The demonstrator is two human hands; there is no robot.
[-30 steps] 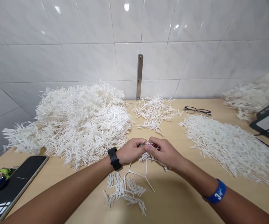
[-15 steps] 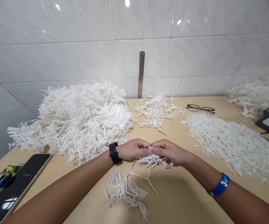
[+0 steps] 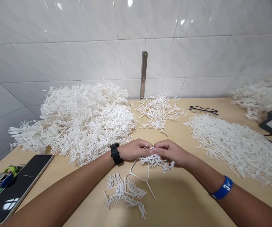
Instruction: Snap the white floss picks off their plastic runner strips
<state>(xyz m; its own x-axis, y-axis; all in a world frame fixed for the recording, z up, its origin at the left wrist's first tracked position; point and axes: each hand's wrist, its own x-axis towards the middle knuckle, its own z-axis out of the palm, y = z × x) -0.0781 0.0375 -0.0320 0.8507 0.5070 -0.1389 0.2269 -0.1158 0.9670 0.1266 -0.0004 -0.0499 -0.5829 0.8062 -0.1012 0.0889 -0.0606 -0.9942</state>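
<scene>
My left hand (image 3: 135,150), with a black watch on its wrist, and my right hand (image 3: 171,152) meet above the table, thumbs and fingertips nearly touching. Both are closed in a pinch on a white branching piece with comb-like fringes (image 3: 156,160), plastic by its look. Thin white stems (image 3: 136,175) hang down below the hands. They lead to a fringed cluster (image 3: 124,192) nearer to me, low over or on the tabletop; I cannot tell which. My fingers hide the exact spot they pinch.
A big heap of white fringed pieces (image 3: 86,116) stands at the left. Loose stems (image 3: 161,110) lie at the back middle, with glasses (image 3: 203,110) beside them. Small white bits (image 3: 235,145) spread at the right. A phone (image 3: 20,186) and keys (image 3: 2,179) lie front left.
The hanging stems and fringed cluster have swung slightly to the left and up. Both hands keep their pinch in almost the same place.
</scene>
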